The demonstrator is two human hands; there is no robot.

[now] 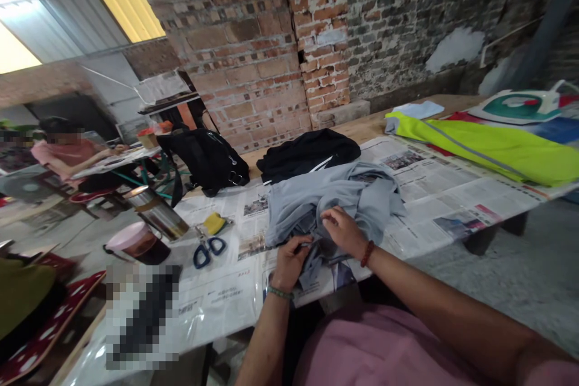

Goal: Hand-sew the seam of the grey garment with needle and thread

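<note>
While the grey garment lay bunched on the newspaper-covered table, the left hand pinched its near edge between thumb and finger; the right hand curled over it, whether pinching I could not tell. Behind lay 1 black garment and 1 black bag; leftward, blue-handled scissors; rightward, 1 neon-yellow garment and 1 iron.

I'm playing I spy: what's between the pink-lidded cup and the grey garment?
In the head view, blue-handled scissors and a small yellow item, too unclear to name, lie between the pink-lidded cup and the grey garment.
</note>
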